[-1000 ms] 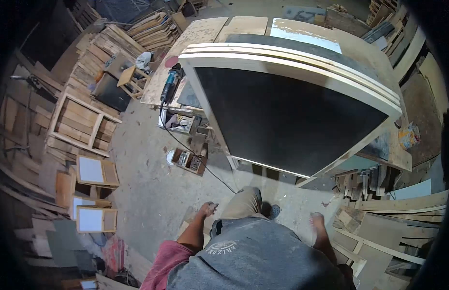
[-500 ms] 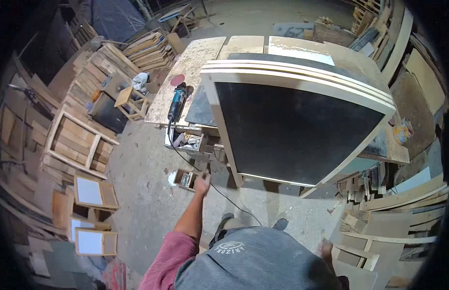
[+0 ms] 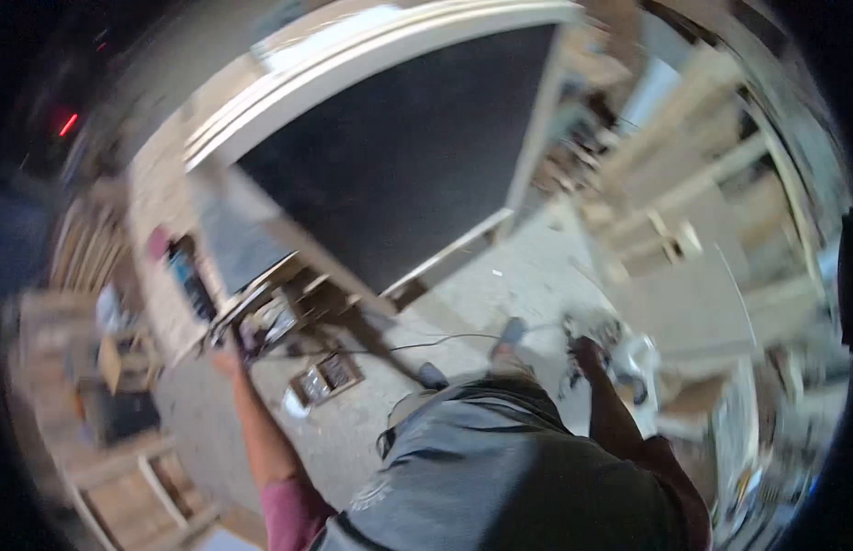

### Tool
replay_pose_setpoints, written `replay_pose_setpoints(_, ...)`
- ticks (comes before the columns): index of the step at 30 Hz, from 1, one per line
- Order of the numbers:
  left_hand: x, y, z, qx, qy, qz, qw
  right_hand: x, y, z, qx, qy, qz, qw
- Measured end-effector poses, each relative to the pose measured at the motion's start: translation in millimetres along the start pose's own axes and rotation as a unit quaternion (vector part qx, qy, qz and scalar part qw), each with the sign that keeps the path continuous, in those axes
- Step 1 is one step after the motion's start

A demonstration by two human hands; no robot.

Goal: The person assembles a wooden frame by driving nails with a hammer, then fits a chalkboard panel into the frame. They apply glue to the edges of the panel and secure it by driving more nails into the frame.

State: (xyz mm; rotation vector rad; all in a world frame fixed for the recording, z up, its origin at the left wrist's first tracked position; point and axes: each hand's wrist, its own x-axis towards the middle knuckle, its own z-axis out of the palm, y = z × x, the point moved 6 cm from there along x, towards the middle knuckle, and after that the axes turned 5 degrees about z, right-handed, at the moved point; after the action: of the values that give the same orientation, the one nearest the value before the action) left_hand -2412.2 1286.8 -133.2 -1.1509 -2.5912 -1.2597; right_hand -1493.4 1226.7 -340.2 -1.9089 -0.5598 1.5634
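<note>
My left hand [image 3: 226,356] reaches out at the front edge of the worktable, beside the open drawer [image 3: 270,321]; its fingers are smeared by motion. Just beyond it a teal angle grinder [image 3: 189,280] with a red disc lies on the table. My right hand [image 3: 584,354] is low on the right, dark and blurred, near a cluttered patch of things on the floor; whether it holds anything is hidden. A large framed black panel [image 3: 408,156] leans in front of the table.
A small box of metal bits [image 3: 325,378] stands on the floor. The grinder's black cord [image 3: 435,342] crosses the floor near my feet. Wooden frames and boards [image 3: 711,230] are stacked at the right, with more timber [image 3: 82,243] at the left.
The view has swung to the right and blurred. My left hand has moved outward to the table edge by the drawer. My right arm now extends farther forward.
</note>
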Motion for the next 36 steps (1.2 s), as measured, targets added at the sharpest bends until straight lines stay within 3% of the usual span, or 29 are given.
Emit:
replay_pose_setpoints(1,-10,20,-8,0.07,-0.009,-0.069,0.995,-23,-4,7,-0.134,0.052,0.03,0.989)
replay_pose_setpoints(2,-8,10,-6,0.026,-0.051,-0.052,0.997,-36,14,6,-0.125,0.076,0.046,0.988)
replay_pose_setpoints(3,-6,-22,0,-0.096,-0.015,-0.091,0.991,-46,27,3,-0.132,0.07,0.035,0.988)
replay_pose_setpoints(4,-5,-28,-1,-0.098,0.002,-0.053,0.994,-70,24,3,-0.159,0.084,0.049,0.983)
replay_pose_setpoints(5,-23,-15,1,-0.248,-0.005,-0.155,0.956,-81,35,-5,-0.17,0.094,0.051,0.98)
replay_pose_setpoints(6,-39,7,-2,-0.253,0.004,-0.117,0.96,-90,42,-11,-0.184,0.1,0.051,0.977)
replay_pose_setpoints(8,-64,-21,12,-0.252,0.03,-0.131,0.958,-107,55,-27,-0.164,0.119,0.098,0.974)
replay_pose_setpoints(10,-98,-50,33,-0.209,-0.059,-0.135,0.967,-120,68,-39,-0.144,0.13,0.141,0.971)
replay_pose_setpoints(12,-156,-97,73,-0.173,-0.071,-0.246,0.951,-126,67,-49,-0.125,0.148,0.107,0.975)
replay_pose_setpoints(13,-206,-89,95,-0.293,-0.224,-0.392,0.843,-133,59,-50,-0.12,0.163,0.082,0.976)
replay_pose_setpoints(15,-277,-114,139,-0.188,-0.386,-0.258,0.866,-133,52,-54,-0.127,0.169,0.074,0.975)
replay_pose_setpoints(16,-322,-76,137,-0.321,-0.446,-0.231,0.803,-133,50,-53,-0.138,0.171,0.067,0.973)
replay_pose_setpoints(18,-383,-91,143,-0.269,-0.5,-0.402,0.718,-132,46,-51,-0.131,0.156,0.043,0.978)
replay_pose_setpoints(20,-393,-63,113,-0.198,-0.454,-0.473,0.729,-131,40,-51,-0.14,0.164,0.034,0.976)
replay_pose_setpoints(21,-392,-102,112,-0.214,-0.393,-0.492,0.747,-132,39,-48,-0.143,0.163,0.038,0.975)
replay_pose_setpoints(22,-382,-151,115,-0.288,-0.38,-0.491,0.73,-130,39,-47,-0.147,0.157,0.035,0.976)
replay_pose_setpoints(23,-349,-139,84,-0.283,-0.239,-0.433,0.822,-123,45,-50,-0.158,0.145,0.034,0.976)
replay_pose_setpoints(25,-292,-178,33,-0.245,-0.035,-0.397,0.884,-121,37,-46,-0.169,0.138,0.044,0.975)
replay_pose_setpoints(26,-258,-131,-21,-0.093,-0.01,-0.482,0.871,-119,33,-44,-0.177,0.126,0.041,0.975)
replay_pose_setpoints(28,-200,-189,-64,-0.045,0.082,-0.36,0.928,-113,27,-40,-0.189,0.111,0.057,0.974)
replay_pose_setpoints(29,-166,-204,-89,-0.085,0.164,-0.303,0.935,-113,17,-33,-0.171,0.099,0.05,0.979)
replay_pose_setpoints(30,-145,-209,-113,-0.123,0.241,-0.24,0.932,-78,38,-42,-0.196,0.07,-0.03,0.978)
replay_pose_setpoints(32,-121,-110,-161,-0.151,0.28,-0.21,0.924,-6,90,-64,-0.234,0.016,-0.194,0.952)
replay_pose_setpoints(33,-124,-110,-166,-0.149,0.283,-0.21,0.924,-71,22,-31,-0.196,0.075,-0.063,0.976)
replay_pose_setpoints(35,-125,-107,-178,-0.195,0.345,-0.158,0.904,-81,-3,-12,-0.167,0.08,-0.025,0.982)
replay_pose_setpoints(36,-136,-124,-176,-0.186,0.335,-0.19,0.904,-83,-2,-9,-0.137,0.088,0.015,0.987)
